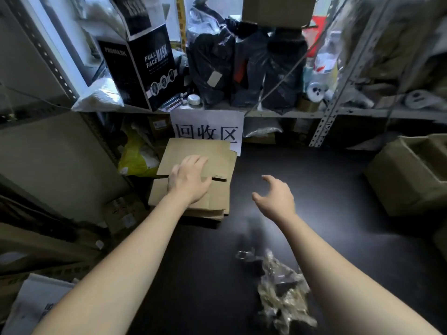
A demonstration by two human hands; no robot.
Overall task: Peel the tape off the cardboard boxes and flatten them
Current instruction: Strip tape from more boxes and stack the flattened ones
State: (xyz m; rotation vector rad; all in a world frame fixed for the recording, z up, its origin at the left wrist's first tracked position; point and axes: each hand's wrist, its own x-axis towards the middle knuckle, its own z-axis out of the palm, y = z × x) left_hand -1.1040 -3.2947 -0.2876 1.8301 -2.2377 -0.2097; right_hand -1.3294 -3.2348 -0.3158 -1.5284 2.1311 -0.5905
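Now the left hand [188, 180] lies palm-down on the flattened cardboard [200, 151], fingers straight and slightly spread, gripping nothing. It presses the sheet onto a low stack [217, 201] of flat boxes on the dark floor [314, 170], left of centre, just in front of the paper sign [208, 126] hanging from the shelf [285, 114]. The right hand [275, 197] hovers to the right of the stack, apart from it, fingers loosely open and empty.

The step looks like settling a flattened box on the pile. The top sheet sits further back than the pieces under it, so it wants squaring. Keep the left palm flat as an anchor, bring the right hand to the right edge, and slide the sheet nearer until the edges line up. Then press along the folds so no flap springs up.

A crumpled wad of tape [283, 293] lies on the near floor to the right. An open box [406, 175], not yet flattened, stands at the far right, well apart from the stack, and is probably next.
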